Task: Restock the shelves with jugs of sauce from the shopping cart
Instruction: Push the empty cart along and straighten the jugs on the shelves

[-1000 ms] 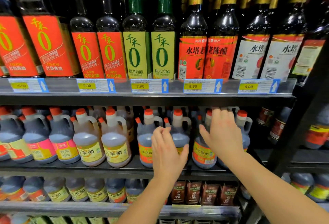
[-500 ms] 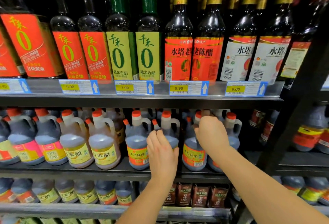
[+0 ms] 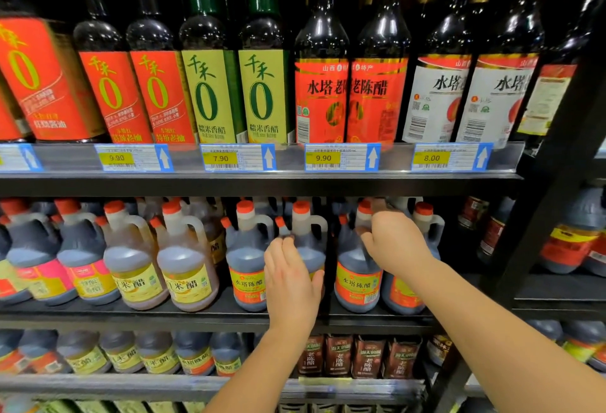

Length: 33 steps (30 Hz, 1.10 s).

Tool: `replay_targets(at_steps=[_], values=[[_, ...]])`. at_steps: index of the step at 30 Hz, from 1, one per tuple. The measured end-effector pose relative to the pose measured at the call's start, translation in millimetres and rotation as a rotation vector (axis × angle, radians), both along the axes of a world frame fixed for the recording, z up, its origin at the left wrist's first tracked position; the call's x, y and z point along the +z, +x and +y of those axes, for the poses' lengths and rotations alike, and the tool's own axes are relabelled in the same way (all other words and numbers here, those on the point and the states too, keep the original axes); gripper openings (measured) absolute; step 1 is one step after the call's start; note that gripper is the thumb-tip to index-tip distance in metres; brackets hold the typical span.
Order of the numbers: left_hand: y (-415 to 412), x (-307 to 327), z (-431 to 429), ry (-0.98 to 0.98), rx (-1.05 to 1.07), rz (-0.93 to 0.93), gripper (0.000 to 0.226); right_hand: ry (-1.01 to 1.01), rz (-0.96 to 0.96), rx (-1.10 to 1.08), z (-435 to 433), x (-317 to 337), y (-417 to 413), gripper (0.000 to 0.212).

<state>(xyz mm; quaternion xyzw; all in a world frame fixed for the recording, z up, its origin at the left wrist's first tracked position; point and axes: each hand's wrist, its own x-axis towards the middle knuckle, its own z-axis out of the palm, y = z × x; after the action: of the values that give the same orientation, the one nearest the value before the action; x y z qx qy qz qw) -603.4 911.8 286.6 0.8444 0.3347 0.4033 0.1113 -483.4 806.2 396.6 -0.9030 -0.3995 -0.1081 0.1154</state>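
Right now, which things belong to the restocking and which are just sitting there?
Job: left hand holding centre jug; right hand gripping neighbouring jug; middle shelf.
Bystanders: tall bottles above; price tags; pale vinegar jugs; brown cartons below.

The left hand (image 3: 292,281) is covering most of that jug's (image 3: 310,250) label. Fingers (image 3: 382,220) on the right hand (image 3: 398,243) are blurring, can't tell what they're gripping.
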Motion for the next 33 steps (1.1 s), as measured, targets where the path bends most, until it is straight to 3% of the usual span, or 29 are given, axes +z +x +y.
replay_targets(at_steps=[11, 14, 20, 23, 24, 26, 30, 33], values=[[-1, -1, 1, -0.001, -0.011, -0.017, 0.072, 0.015, 0.092, 0.118, 0, -1, 3, 0.022], [-2, -1, 1, 0.001, -0.018, -0.023, 0.071, 0.033, 0.075, 0.101, 4, -5, 4, 0.008], [-2, -2, 3, 0.005, -0.027, -0.009, 0.071, 0.061, 0.096, 0.059, 9, -11, 5, 0.027], [-4, -3, 3, 0.012, -0.026, -0.005, 0.073, 0.072, 0.080, 0.081, 2, -9, 3, 0.006], [-4, -2, 2, 0.019, -0.020, -0.013, 0.074, 0.090, 0.080, 0.082, -2, -9, 2, 0.016], [-4, 0, -4, 0.045, -0.010, -0.043, 0.076, 0.172, 0.040, 0.091, -14, -10, 0, 0.013], [7, 6, -28, 0.143, -0.104, -0.116, 0.073, 0.371, -0.136, 0.083, -38, -12, 3, 0.027], [22, 7, -46, 0.126, -0.190, -0.108, 0.075, 0.410, -0.230, 0.033, -52, -16, 9, 0.026]])
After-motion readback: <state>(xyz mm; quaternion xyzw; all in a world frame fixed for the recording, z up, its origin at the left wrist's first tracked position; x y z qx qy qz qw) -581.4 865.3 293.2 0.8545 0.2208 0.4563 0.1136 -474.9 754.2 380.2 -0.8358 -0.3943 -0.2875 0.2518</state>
